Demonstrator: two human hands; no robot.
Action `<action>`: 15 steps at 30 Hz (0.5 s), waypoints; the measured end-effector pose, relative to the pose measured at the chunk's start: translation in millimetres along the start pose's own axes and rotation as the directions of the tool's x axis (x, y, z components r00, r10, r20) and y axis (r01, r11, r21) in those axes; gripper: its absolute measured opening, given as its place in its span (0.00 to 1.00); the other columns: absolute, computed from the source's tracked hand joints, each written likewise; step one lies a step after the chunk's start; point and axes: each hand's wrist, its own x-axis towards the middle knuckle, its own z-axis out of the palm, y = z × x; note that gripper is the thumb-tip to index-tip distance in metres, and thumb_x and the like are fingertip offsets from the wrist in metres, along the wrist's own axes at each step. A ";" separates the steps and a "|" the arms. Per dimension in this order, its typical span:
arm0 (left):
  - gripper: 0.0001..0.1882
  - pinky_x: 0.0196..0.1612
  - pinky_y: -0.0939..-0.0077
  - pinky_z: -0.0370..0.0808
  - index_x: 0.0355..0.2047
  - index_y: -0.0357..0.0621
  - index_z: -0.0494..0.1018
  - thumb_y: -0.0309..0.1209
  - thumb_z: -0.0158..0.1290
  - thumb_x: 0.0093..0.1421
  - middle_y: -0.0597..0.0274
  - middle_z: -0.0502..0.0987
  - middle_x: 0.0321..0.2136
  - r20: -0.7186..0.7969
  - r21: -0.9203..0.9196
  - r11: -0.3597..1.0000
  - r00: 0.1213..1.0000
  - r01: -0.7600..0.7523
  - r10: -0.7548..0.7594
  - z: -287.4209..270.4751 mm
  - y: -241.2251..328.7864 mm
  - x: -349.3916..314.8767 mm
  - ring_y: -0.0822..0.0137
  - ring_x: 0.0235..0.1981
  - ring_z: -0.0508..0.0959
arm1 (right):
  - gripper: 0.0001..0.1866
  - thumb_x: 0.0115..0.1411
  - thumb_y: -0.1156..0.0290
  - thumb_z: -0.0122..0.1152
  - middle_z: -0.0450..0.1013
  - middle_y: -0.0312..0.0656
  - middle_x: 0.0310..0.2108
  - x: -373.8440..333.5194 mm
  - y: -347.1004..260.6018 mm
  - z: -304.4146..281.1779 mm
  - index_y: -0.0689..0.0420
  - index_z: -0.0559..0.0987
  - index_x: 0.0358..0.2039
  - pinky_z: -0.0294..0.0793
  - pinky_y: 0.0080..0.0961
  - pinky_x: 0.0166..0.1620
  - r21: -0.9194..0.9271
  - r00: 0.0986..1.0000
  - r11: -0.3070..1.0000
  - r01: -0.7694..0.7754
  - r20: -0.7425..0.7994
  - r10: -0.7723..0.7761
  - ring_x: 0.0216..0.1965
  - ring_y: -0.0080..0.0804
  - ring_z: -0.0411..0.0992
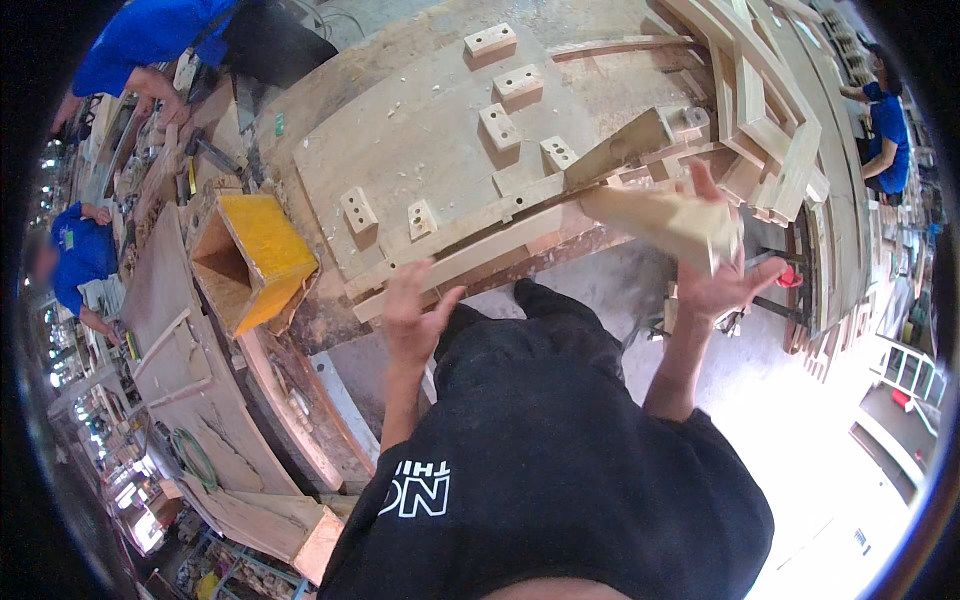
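My left hand (408, 318) is at the near edge of the workbench, its thumb apart from its slightly blurred fingers. The fingertips overlap a long pale wooden strip (480, 250) lying along the bench's front edge; whether they touch it I cannot tell. On the right, my right hand (712, 285) holds a pale wooden piece (665, 222), smeared by motion, against the palm. Its thumb sticks out to the side and one finger points up behind the wood. A flat board (370, 150) on the bench carries several small drilled wooden blocks (518, 84).
Angled wooden frames (765, 120) are stacked at the far right. To the left stands an open box with a yellow side (265, 262). People in blue shirts (150, 40) are at far left, left and far right. A coiled green hose (193, 458) lies at lower left.
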 end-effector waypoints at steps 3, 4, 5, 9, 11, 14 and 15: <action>0.37 0.58 0.62 0.68 0.56 0.39 0.67 0.36 0.69 0.46 0.49 0.71 0.52 0.146 0.027 0.990 0.980 -0.142 0.136 25.7 25.3 12.1 0.52 0.55 0.70 | 0.58 0.54 0.24 0.44 0.47 0.59 0.69 -26.4 -18.7 -16.7 0.60 0.48 0.70 0.61 0.53 0.64 0.205 0.960 0.946 -0.251 -0.074 0.270 0.67 0.55 0.55; 0.38 0.58 0.62 0.68 0.56 0.40 0.67 0.36 0.69 0.45 0.49 0.73 0.50 0.181 0.077 0.984 0.973 -0.157 0.141 35.5 29.8 16.0 0.51 0.54 0.71 | 0.57 0.54 0.25 0.45 0.50 0.59 0.68 -36.0 -19.3 -32.5 0.57 0.48 0.70 0.65 0.53 0.61 0.254 0.890 0.879 -0.403 -0.113 0.441 0.65 0.55 0.58; 0.38 0.57 0.62 0.69 0.56 0.41 0.67 0.35 0.69 0.44 0.50 0.74 0.48 0.213 0.128 0.977 0.967 -0.172 0.142 42.3 32.8 18.5 0.51 0.52 0.72 | 0.56 0.54 0.25 0.46 0.52 0.59 0.67 -47.5 -13.6 -52.6 0.54 0.48 0.71 0.69 0.53 0.58 0.311 0.788 0.783 -0.540 -0.140 0.599 0.63 0.55 0.60; 0.36 0.48 0.60 0.72 0.51 0.40 0.69 0.34 0.69 0.40 0.54 0.75 0.39 0.303 0.258 0.950 0.948 -0.176 0.093 57.0 15.8 19.9 0.55 0.43 0.75 | 0.52 0.54 0.39 0.62 0.66 0.59 0.57 -76.6 -7.0 -101.4 0.53 0.51 0.69 0.79 0.52 0.46 -0.068 0.422 0.457 -0.887 0.282 0.861 0.50 0.56 0.73; 0.33 0.43 0.59 0.73 0.47 0.40 0.70 0.34 0.69 0.40 0.55 0.76 0.36 0.253 0.236 0.947 0.954 -0.220 0.159 49.5 15.5 11.7 0.54 0.39 0.76 | 0.52 0.50 0.56 0.71 0.69 0.60 0.52 -73.4 -17.9 -101.1 0.54 0.50 0.68 0.80 0.51 0.42 -0.094 0.317 0.346 -0.933 0.238 0.918 0.45 0.54 0.76; 0.29 0.42 0.57 0.74 0.45 0.40 0.72 0.35 0.68 0.43 0.52 0.77 0.35 0.113 0.173 0.958 0.971 -0.227 0.210 6.2 32.7 -3.9 0.51 0.37 0.77 | 0.54 0.46 0.66 0.73 0.69 0.56 0.51 -54.6 -51.9 -71.4 0.55 0.49 0.68 0.81 0.48 0.42 -0.287 0.270 0.320 -0.903 0.199 0.942 0.45 0.46 0.75; 0.27 0.42 0.57 0.74 0.45 0.40 0.72 0.35 0.67 0.45 0.52 0.77 0.35 0.035 0.152 0.961 0.973 -0.230 0.227 -14.3 42.2 -9.0 0.50 0.37 0.78 | 0.54 0.46 0.66 0.73 0.68 0.55 0.52 -51.3 -61.7 -59.8 0.55 0.49 0.68 0.79 0.46 0.45 -0.333 0.297 0.365 -0.869 0.239 0.925 0.47 0.44 0.74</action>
